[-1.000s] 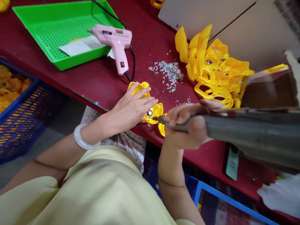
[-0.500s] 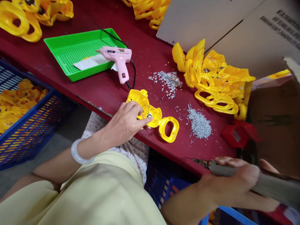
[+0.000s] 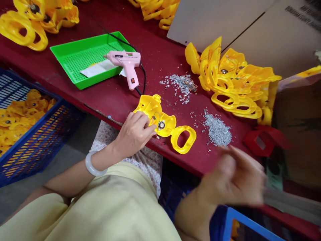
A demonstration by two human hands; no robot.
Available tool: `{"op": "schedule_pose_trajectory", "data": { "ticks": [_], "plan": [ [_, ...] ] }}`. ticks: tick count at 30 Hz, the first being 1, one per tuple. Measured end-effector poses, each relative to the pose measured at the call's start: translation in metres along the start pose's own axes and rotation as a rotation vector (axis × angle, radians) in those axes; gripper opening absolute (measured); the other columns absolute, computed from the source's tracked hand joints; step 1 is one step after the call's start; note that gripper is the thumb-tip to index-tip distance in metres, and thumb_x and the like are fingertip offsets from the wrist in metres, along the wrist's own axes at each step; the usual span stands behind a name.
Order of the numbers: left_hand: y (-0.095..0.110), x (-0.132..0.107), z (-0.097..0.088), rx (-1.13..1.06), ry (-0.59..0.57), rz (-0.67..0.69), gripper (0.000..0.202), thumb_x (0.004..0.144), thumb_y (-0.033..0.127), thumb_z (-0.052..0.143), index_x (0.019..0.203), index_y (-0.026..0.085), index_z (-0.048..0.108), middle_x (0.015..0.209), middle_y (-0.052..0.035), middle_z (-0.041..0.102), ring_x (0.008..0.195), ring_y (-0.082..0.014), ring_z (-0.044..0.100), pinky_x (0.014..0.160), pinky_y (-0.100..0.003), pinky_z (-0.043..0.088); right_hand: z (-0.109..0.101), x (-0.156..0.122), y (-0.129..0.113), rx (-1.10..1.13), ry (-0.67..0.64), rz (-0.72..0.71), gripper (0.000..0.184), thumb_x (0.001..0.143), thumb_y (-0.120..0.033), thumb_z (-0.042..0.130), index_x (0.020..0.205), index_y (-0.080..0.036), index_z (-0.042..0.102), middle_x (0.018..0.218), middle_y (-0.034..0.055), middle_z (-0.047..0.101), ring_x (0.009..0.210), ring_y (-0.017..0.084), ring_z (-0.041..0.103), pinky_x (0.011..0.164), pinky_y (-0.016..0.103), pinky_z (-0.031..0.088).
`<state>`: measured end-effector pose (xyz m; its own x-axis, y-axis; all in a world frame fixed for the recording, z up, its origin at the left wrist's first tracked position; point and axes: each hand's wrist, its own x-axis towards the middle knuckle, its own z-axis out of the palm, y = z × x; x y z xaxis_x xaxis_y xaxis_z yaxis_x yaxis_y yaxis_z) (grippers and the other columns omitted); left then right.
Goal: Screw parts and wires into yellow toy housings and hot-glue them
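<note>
A yellow plastic shell [image 3: 160, 120] with a ring handle lies flat near the front edge of the red table [image 3: 112, 97]; a small round metal part and thin wires sit in its middle. My left hand [image 3: 134, 134] rests on its near side with fingers curled, pinching at the wires. My right hand [image 3: 235, 177] hovers low over the table's front edge, right of the shell, smeared by motion. A grey power screwdriver [image 3: 288, 201] lies just right of that hand; whether the hand touches it is unclear.
Two piles of small screws [image 3: 217, 129] [image 3: 180, 83] lie on the table. A pink glue gun [image 3: 127, 65] rests beside a green tray [image 3: 85, 57]. Stacked yellow shells [image 3: 233, 83] stand at the right and back. A blue crate [image 3: 27, 124] with yellow parts sits at the left.
My right hand pulled the screwdriver off the shell and down to the right, and now blurs above the table edge. My left hand stayed on the shell, fingers now curled.
</note>
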<state>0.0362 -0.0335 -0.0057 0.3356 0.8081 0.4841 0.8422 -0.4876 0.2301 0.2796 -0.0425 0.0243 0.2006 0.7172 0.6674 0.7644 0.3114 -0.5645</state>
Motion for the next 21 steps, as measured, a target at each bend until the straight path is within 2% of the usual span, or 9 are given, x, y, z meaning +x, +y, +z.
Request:
{"op": "schedule_pose_trajectory", "data": {
  "ticks": [1,2,4,6,9,12,14,18,21],
  "plan": [
    [-0.001,0.001,0.0,0.005,-0.011,-0.014,0.019,0.094,0.028,0.054,0.091,0.016,0.069,0.082,-0.0074,0.059,0.084,-0.022,0.049,0.072,-0.036,0.037,0.015,-0.003,-0.001,-0.021,-0.066,-0.069,0.019,0.086,-0.033,0.056,0.098,-0.026,0.069,0.088,0.0073,0.069,0.091,0.028,0.065,0.084,0.052,0.051],
    [-0.001,0.002,-0.001,0.01,-0.018,-0.03,0.02,0.094,0.028,0.053,0.09,0.017,0.069,0.082,-0.0074,0.06,0.085,-0.0222,0.05,0.072,-0.036,0.038,0.03,-0.003,-0.002,-0.04,-0.2,-0.126,0.018,0.086,-0.029,0.058,0.1,-0.024,0.068,0.092,0.0071,0.07,0.093,0.026,0.065,0.085,0.048,0.052],
    [-0.003,0.007,0.0,0.029,-0.016,-0.063,0.02,0.095,0.028,0.052,0.091,0.017,0.068,0.082,-0.0071,0.062,0.084,-0.0221,0.052,0.072,-0.036,0.037,0.054,-0.001,-0.002,-0.064,-0.384,-0.205,0.019,0.088,-0.028,0.058,0.103,-0.021,0.067,0.098,0.008,0.071,0.095,0.023,0.066,0.085,0.043,0.054],
    [-0.005,0.016,0.002,0.062,-0.019,-0.094,0.019,0.095,0.026,0.052,0.094,0.016,0.068,0.08,-0.0066,0.064,0.082,-0.022,0.053,0.071,-0.036,0.037,0.065,0.002,-0.002,-0.072,-0.453,-0.233,0.018,0.09,-0.028,0.056,0.101,-0.019,0.066,0.097,0.0081,0.072,0.091,0.021,0.066,0.082,0.038,0.054],
    [-0.007,0.032,0.009,0.115,-0.09,-0.139,0.016,0.092,0.02,0.053,0.087,0.015,0.068,0.078,-0.0071,0.065,0.079,-0.0232,0.056,0.071,-0.037,0.037,0.065,0.001,-0.001,-0.086,-0.462,-0.223,0.016,0.091,-0.029,0.055,0.097,-0.019,0.066,0.091,0.0069,0.071,0.083,0.018,0.065,0.077,0.035,0.054],
    [-0.007,0.046,0.015,0.143,-0.164,-0.17,0.021,0.09,0.014,0.05,0.077,0.014,0.066,0.077,-0.0097,0.066,0.079,-0.0252,0.058,0.071,-0.039,0.038,0.058,-0.003,-0.001,-0.116,-0.516,-0.203,0.018,0.091,-0.031,0.054,0.097,-0.018,0.066,0.09,0.0067,0.07,0.08,0.018,0.064,0.074,0.033,0.053],
    [-0.008,0.052,0.017,0.147,-0.18,-0.168,0.024,0.09,0.011,0.046,0.077,0.014,0.067,0.076,-0.0107,0.066,0.078,-0.0255,0.058,0.071,-0.04,0.039,0.055,-0.005,-0.003,-0.149,-0.549,-0.201,0.019,0.092,-0.032,0.054,0.098,-0.017,0.065,0.088,0.0066,0.07,0.079,0.018,0.064,0.072,0.032,0.052],
    [-0.015,0.055,0.016,0.134,-0.136,-0.091,0.026,0.092,0.013,0.044,0.079,0.016,0.066,0.08,-0.0102,0.064,0.082,-0.0253,0.056,0.072,-0.04,0.039,0.047,-0.006,-0.008,-0.13,-0.603,-0.195,0.019,0.091,-0.033,0.055,0.095,-0.017,0.066,0.08,0.0048,0.071,0.069,0.016,0.065,0.064,0.029,0.051],
    [-0.018,0.052,0.014,0.064,-0.011,-0.11,0.018,0.091,0.016,0.049,0.082,0.016,0.064,0.09,-0.0095,0.063,0.091,-0.0256,0.054,0.077,-0.04,0.041,0.041,-0.004,-0.016,-0.016,-0.701,-0.17,0.015,0.091,-0.029,0.056,0.088,-0.018,0.066,0.074,0.0015,0.071,0.059,0.013,0.064,0.057,0.025,0.049]
  ]
}}
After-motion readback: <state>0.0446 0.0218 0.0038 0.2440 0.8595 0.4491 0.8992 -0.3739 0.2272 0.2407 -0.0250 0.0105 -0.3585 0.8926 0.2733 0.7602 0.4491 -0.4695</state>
